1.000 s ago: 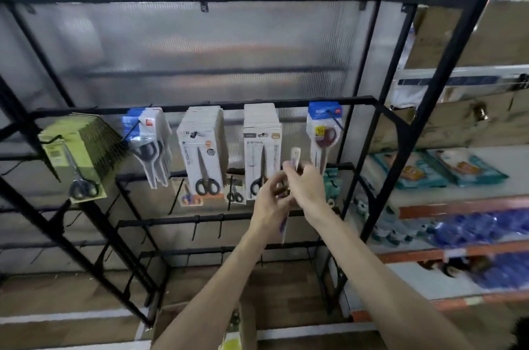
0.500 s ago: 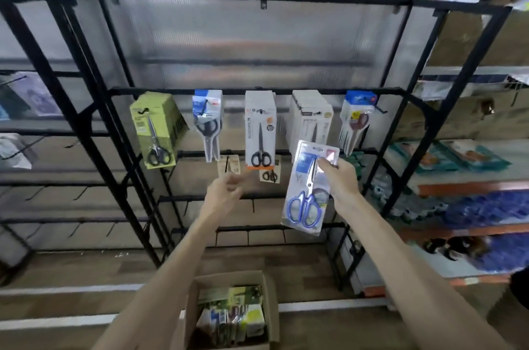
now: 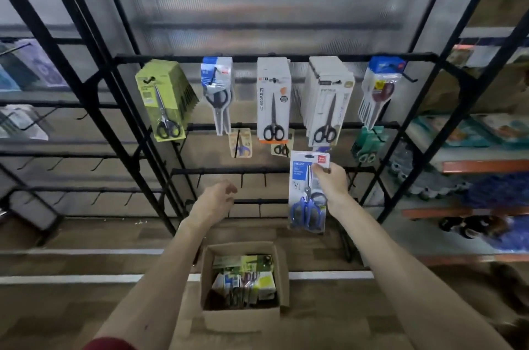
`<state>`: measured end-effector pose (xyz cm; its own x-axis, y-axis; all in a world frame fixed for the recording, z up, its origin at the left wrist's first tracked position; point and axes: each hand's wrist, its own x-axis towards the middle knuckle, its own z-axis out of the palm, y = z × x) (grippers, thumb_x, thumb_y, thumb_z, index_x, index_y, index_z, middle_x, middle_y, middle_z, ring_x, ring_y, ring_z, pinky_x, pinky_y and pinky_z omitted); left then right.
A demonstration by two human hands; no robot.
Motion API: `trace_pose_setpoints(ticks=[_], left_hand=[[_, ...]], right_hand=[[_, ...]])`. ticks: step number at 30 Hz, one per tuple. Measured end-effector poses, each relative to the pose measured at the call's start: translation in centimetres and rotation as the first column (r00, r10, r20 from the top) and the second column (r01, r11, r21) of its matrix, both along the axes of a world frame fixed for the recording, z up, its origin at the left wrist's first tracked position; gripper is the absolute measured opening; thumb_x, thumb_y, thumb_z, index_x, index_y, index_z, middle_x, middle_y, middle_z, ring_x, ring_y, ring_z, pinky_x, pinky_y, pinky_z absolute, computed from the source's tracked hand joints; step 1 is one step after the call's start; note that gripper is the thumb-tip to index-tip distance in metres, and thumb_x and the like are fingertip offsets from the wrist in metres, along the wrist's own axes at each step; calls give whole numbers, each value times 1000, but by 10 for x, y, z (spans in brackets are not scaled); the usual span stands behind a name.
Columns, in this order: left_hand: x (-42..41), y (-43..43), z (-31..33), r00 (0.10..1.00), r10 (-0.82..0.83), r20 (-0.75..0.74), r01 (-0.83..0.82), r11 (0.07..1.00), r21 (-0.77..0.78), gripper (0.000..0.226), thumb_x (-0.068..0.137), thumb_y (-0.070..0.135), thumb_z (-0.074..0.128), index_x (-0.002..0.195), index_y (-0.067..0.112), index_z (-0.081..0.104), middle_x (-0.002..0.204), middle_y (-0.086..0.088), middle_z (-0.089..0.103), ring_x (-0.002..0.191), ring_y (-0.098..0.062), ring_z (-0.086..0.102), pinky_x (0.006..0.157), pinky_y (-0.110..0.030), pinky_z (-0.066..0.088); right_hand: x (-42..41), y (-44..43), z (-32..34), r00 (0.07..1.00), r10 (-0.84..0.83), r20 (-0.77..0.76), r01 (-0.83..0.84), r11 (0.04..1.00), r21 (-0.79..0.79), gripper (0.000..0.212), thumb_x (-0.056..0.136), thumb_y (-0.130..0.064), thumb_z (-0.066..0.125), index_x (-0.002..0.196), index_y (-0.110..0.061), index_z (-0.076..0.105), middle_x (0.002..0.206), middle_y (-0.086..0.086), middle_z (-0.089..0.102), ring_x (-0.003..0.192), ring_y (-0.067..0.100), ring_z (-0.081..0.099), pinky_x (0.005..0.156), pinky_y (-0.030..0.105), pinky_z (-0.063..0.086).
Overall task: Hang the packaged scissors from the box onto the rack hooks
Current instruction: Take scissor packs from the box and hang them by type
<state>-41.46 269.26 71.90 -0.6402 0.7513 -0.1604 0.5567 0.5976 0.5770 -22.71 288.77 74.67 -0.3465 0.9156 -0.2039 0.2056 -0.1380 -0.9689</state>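
Compared with 1 s ago, the left hand [image 3: 216, 198] has let go and waits above the open brown cardboard box [image 3: 243, 318], its fingers loose, apart and holding nothing. The right hand [image 3: 332, 181] alone now holds the clear blister package with blue-handled scissors [image 3: 307, 201] nearly upright, above and right of the box, its fingers pinched on the top right corner. I judge the package is being aimed at a hook of the black metal rack [image 3: 257, 58] behind the box and is not yet hung; the box holds more packaged scissors on green, yellow and white cards, their count unclear.
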Motion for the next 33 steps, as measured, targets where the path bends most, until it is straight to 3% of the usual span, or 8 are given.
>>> trace_pose_setpoints(ticks=[6, 12, 16, 23, 27, 30, 33], left_hand=[[-15, 8, 3, 994, -42, -98, 34, 996, -86, 39, 95, 11, 58, 135, 13, 58, 138, -10, 59, 125, -29, 58, 103, -36, 47], [-43, 8, 2, 995, -24, -99, 13, 995, -103, 41, 95, 10, 59, 136, 14, 58, 142, -11, 54, 128, -27, 54, 107, -35, 43], [-58, 8, 6, 996, -55, -77, 47, 994, -101, 36, 96, 9, 59, 131, 13, 60, 138, -11, 58, 127, -27, 54, 105, -35, 43], [-75, 17, 19, 996, -83, -19, 82, 994, -70, 34, 97, 10, 58, 131, 12, 62, 134, -7, 62, 124, -24, 57, 103, -32, 43], [-60, 39, 23, 988, -152, -2, 151, 987, -59, 38, 98, 8, 57, 135, 9, 59, 138, -12, 61, 128, -27, 56, 105, -33, 43], [-34, 61, 27, 980, -197, 2, 197, 978, -64, 46, 100, 8, 55, 146, 10, 50, 146, -13, 53, 134, -29, 50, 106, -32, 40], [-6, 83, 27, 966, -256, -15, 255, 964, -79, 55, 96, 9, 58, 149, 14, 46, 148, -13, 51, 137, -30, 46, 108, -33, 38]], right_hand=[[-43, -7, -19, 996, 87, 30, -85, 995, -45, 20, 101, -21, 51, 107, -9, 67, 101, 5, 73, 93, 22, 70, 85, 39, 57], [-57, -4, -10, 997, 54, 49, -54, 999, -1, 15, 98, -18, 58, 100, -6, 67, 83, 2, 62, 75, 15, 55, 61, 25, 41], [-56, -5, -3, 997, 18, 81, -22, 999, 49, 21, 96, -17, 61, 76, -12, 60, 69, 0, 54, 63, 12, 46, 55, 26, 33], [-58, -24, -10, 995, -88, 43, 88, 996, 3, 8, 98, -16, 59, 96, -16, 68, 87, -3, 68, 78, 12, 61, 73, 28, 45], [-38, -16, -3, 987, -154, 49, 154, 988, 10, 10, 96, -17, 62, 93, -15, 71, 89, 6, 70, 81, 20, 60, 72, 30, 45], [-15, -1, 3, 983, -171, 61, 170, 985, 29, 11, 97, -16, 59, 96, -13, 70, 84, 1, 69, 74, 14, 60, 65, 27, 45], [11, 19, 5, 980, -194, 44, 193, 981, 22, 13, 99, -17, 57, 97, -11, 68, 89, 6, 72, 76, 17, 64, 69, 31, 51]])
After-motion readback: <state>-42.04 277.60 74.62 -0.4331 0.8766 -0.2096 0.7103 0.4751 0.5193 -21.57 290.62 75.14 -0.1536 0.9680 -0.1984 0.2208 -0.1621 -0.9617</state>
